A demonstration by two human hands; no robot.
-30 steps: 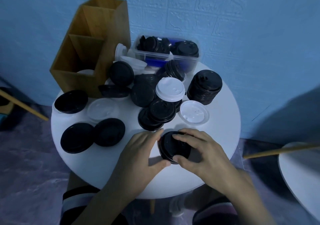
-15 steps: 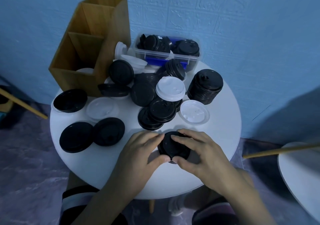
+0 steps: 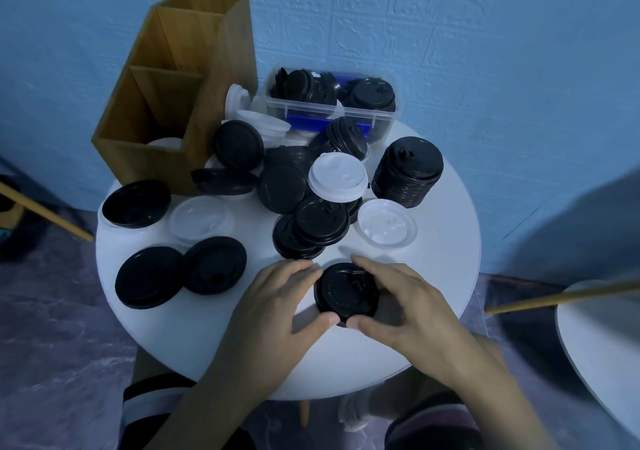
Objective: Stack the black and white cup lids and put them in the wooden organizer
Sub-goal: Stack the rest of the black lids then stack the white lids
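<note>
Hands: left hand (image 3: 277,307) and right hand (image 3: 408,307) pinched near stack of round black plastic lids (image 3: 343,292).
Change: stack sat flatter than before; likely nested.

No legible text, brand or number; only faint, unreadable embossing on the black lid (image 3: 341,293).

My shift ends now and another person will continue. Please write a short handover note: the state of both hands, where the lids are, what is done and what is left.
Hands: left hand and right hand both grip one black lid, perhaps a short stack, near the front of the white table.
Done: a tall black stack stands on the right; a white lid shows in the front compartment of the wooden organizer.
Left: stack the loose lids, also those in the clear plastic box, and move all stacks into the organizer.
</note>
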